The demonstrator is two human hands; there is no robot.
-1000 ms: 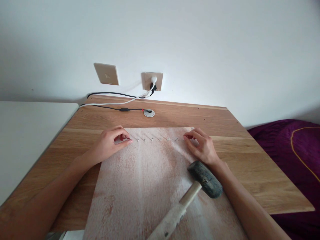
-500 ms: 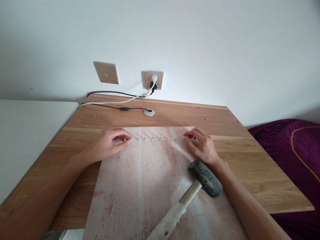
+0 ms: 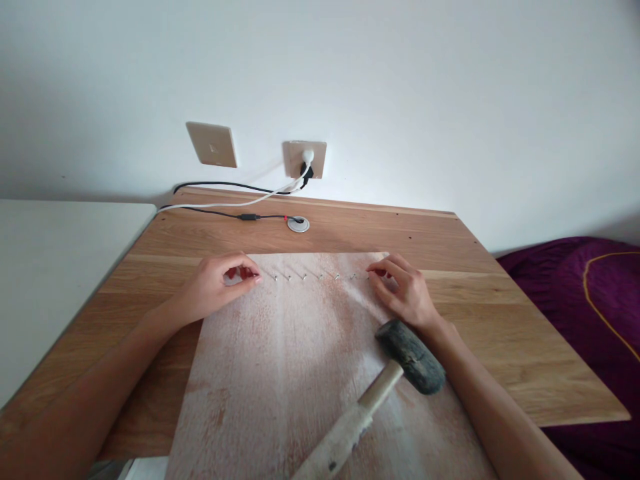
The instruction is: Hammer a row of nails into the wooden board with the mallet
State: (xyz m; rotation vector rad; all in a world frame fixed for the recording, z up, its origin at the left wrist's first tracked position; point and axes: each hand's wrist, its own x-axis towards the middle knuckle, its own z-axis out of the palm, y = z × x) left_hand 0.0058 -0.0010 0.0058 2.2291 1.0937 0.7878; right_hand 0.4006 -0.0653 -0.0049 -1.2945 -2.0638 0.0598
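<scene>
A row of several small shiny metal pieces [image 3: 305,277], like screws or nails, runs across the far part of a whitewashed, brownish board [image 3: 260,360]. At the row's left end, my left hand [image 3: 225,283] is closed in a pinch; whatever its fingertips hold is hidden. My right hand [image 3: 403,287] pinches at the right end, its thumb and forefinger around a tiny metal piece that barely shows. A mallet [image 3: 410,357] with a dark rubber head and a pale worn handle lies on the board, its head just below my right hand.
The board rests on a wooden desktop [image 3: 500,333] against a white wall. Black and white cables [image 3: 225,205] run along the back to a wall socket [image 3: 320,160], near a cable hole [image 3: 299,225]. A white surface [image 3: 65,267] adjoins at left, purple fabric [image 3: 550,287] at right.
Almost nothing differs. The fingertips of my left hand have shifted very slightly to the left and up; my right hand and the mallet stay where they were.
</scene>
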